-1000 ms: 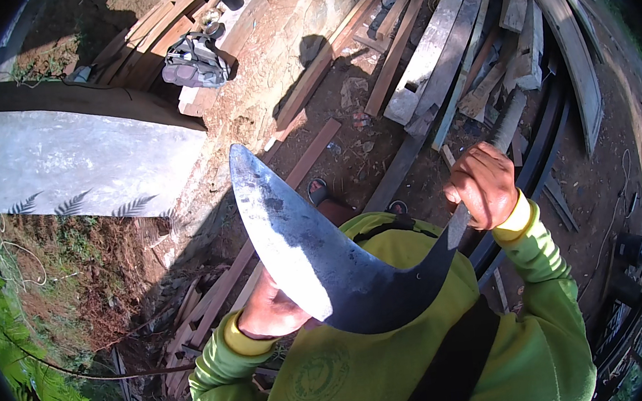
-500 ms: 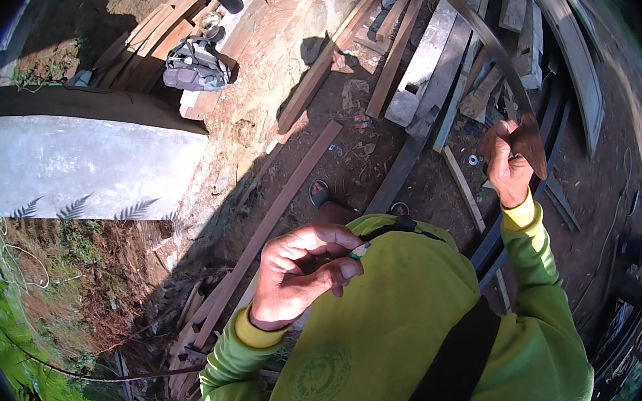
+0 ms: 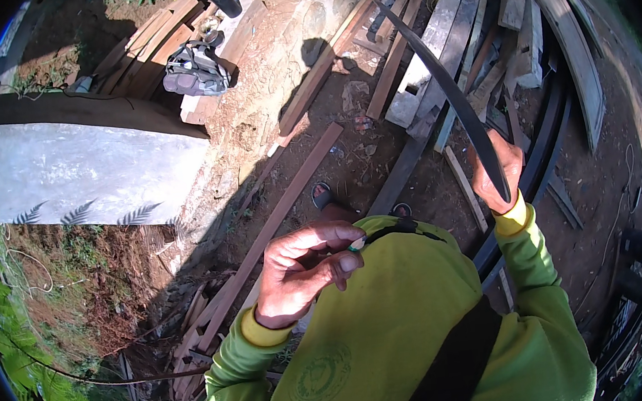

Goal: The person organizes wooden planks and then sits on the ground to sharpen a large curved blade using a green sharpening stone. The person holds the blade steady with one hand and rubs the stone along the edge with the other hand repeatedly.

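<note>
right hand (image 3: pixel 495 176) gripping curved blade (image 3: pixel 445 84), edge-on | left hand (image 3: pixel 305 272) pinching small green-tipped object (image 3: pixel 356 245)

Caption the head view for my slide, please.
Right hand raises a long curved blade over scattered planks; left hand pinches a small pencil stub.

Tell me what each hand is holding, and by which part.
The right hand grips a long curved blade at its handle end; the left hand pinches something small at its fingertips.

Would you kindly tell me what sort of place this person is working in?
Probably an outdoor woodworking yard: loose wooden planks lie over bare dirt ground, ferns grow alongside, and the right hand holds a long curved blade.
</note>
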`<state>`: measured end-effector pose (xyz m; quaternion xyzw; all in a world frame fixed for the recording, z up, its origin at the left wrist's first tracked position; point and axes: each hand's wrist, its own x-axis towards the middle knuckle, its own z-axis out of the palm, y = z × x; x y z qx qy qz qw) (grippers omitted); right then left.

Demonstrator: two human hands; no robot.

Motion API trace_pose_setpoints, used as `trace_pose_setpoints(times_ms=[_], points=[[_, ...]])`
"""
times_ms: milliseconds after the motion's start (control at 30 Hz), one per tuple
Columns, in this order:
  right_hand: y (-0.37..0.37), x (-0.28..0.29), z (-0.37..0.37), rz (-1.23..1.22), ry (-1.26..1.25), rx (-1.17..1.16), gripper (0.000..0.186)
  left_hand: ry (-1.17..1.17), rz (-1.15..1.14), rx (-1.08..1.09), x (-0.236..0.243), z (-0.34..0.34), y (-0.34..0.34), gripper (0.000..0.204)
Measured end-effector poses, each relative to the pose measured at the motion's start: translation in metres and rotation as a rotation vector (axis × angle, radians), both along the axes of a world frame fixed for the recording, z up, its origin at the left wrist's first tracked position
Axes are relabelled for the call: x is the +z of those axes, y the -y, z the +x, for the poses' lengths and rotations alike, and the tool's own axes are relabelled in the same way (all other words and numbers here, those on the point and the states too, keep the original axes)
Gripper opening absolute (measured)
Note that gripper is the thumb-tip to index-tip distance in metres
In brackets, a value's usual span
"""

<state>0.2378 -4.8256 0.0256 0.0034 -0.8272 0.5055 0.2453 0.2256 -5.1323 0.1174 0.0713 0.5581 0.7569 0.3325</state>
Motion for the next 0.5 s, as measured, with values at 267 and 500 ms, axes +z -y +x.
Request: trace_pose_setpoints(times_ms=[267,500], points=[[0.016,0.022,-0.005,0.380,-0.191,0.206,0.014,0.028,0.156,0.030,0.000,0.002,-0.007,0.022],[0.023,0.040,-0.004,0.607,-0.329,0.424,0.020,0.152,0.122,-0.105,-0.005,0.005,-0.003,0.031]])
